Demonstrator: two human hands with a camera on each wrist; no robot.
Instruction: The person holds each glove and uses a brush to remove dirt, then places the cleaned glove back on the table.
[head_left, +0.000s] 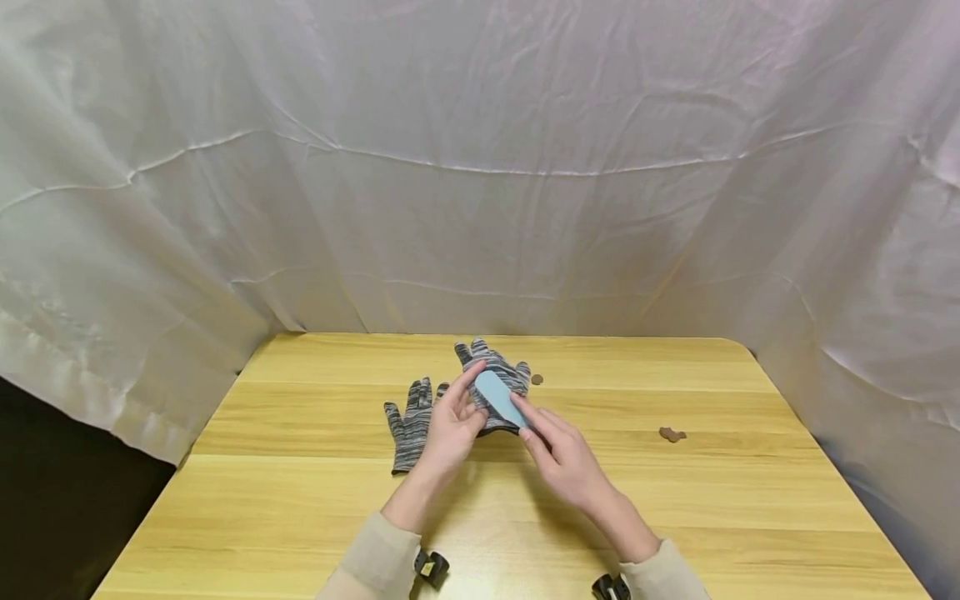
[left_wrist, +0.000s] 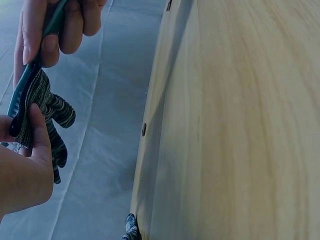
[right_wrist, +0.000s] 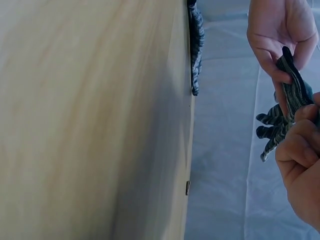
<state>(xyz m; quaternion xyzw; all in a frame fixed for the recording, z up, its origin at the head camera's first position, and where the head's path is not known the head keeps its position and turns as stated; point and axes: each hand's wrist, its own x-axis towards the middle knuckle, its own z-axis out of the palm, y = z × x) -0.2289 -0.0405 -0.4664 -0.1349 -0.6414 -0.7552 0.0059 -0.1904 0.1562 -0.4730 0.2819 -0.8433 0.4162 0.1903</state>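
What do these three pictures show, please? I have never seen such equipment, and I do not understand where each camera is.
There is no robot here: a person works with a bare left hand and right hand. The wide picture comes from a camera on the person's head, looking forward and down. The other two come from small black cameras worn on the wrists; there, the table looks turned on its side.

The left hand holds a striped glove near its cuff. The right hand holds a blue brush close to that glove. On the table lie a second glove, to the left, and some small brown pieces, to the right.
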